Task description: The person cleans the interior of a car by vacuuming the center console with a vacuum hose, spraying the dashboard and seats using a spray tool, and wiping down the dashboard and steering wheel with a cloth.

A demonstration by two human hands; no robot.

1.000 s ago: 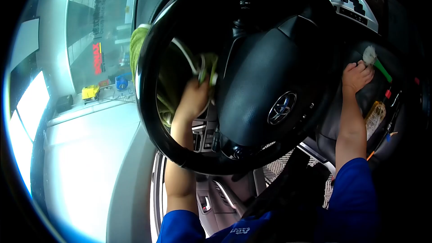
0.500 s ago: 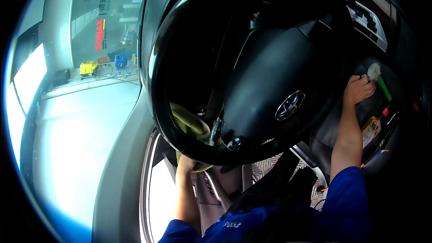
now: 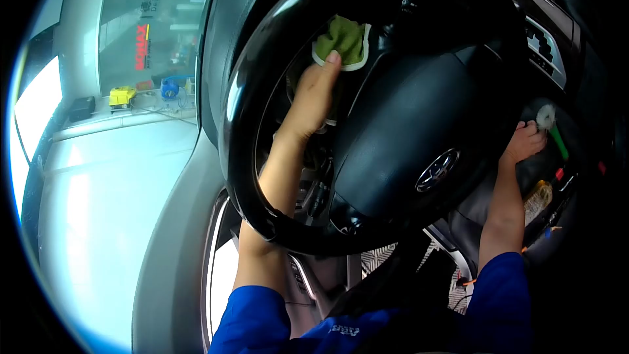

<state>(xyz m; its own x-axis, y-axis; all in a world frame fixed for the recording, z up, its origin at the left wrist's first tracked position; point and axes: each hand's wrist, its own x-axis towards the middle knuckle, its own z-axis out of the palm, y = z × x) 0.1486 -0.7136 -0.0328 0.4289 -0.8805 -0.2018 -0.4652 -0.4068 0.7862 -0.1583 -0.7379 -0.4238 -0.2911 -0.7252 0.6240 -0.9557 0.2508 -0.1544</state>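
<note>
Inside the rim of the black steering wheel point(image 3: 236, 118), my left hand point(image 3: 314, 95) grips a green cloth point(image 3: 342, 38) with a white border, its thumb lying on the fabric. The cloth is near the instrument panel behind the wheel. On the dark seat at the right rests my right hand point(image 3: 525, 141), its fingers slightly bent and apart, holding nothing that shows. Just beyond its fingertips lies a brush with whitish bristles point(image 3: 546, 117) and a green handle point(image 3: 559, 142).
A brush with pale bristles and a yellow edge point(image 3: 538, 200) lies lower on the seat. The gear selector panel point(image 3: 545, 49) is at upper right. Beyond the windshield stand a yellow item point(image 3: 122, 96) and a blue one point(image 3: 170, 88).
My left hand has gone from below the wheel's lower left rim up through the wheel opening with the cloth. The view has shifted slightly; my right hand stays on the seat.
</note>
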